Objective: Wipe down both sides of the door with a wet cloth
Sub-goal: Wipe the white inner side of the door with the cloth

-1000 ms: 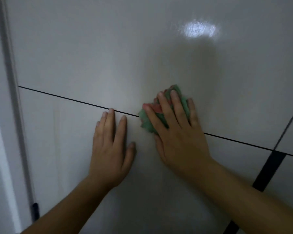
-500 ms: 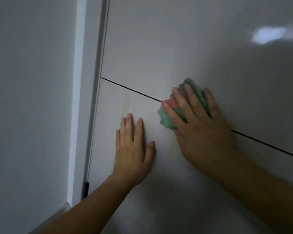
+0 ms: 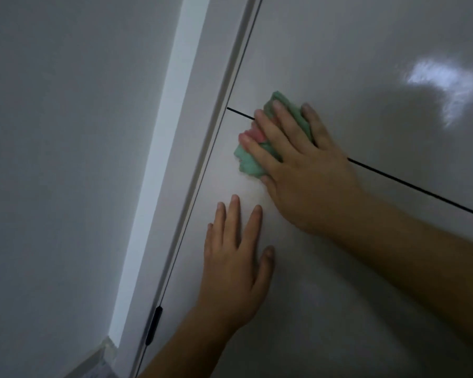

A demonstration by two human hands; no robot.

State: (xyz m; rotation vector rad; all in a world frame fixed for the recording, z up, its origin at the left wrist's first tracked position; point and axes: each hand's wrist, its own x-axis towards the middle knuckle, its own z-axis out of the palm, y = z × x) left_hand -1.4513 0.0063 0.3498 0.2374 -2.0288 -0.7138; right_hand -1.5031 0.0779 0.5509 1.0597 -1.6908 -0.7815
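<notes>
A glossy white door [image 3: 366,77] with a thin black groove across it fills most of the view. My right hand [image 3: 303,165] presses a bunched green and pink cloth [image 3: 250,166] flat against the door, close to its left edge, with straight fingers spread over the cloth. The cloth covers part of the black groove. My left hand [image 3: 235,257] lies flat on the door just below, fingers straight, holding nothing.
The white door frame [image 3: 202,148] runs diagonally to the left of the door, with a black hinge [image 3: 153,326] low on it. A plain grey wall [image 3: 66,159] lies further left. A baseboard corner [image 3: 99,358] shows at the bottom left.
My right hand has slid the cloth leftward along the groove toward the door's edge. The view has swung left, bringing the frame and wall into sight. My left hand stays flat on the door.
</notes>
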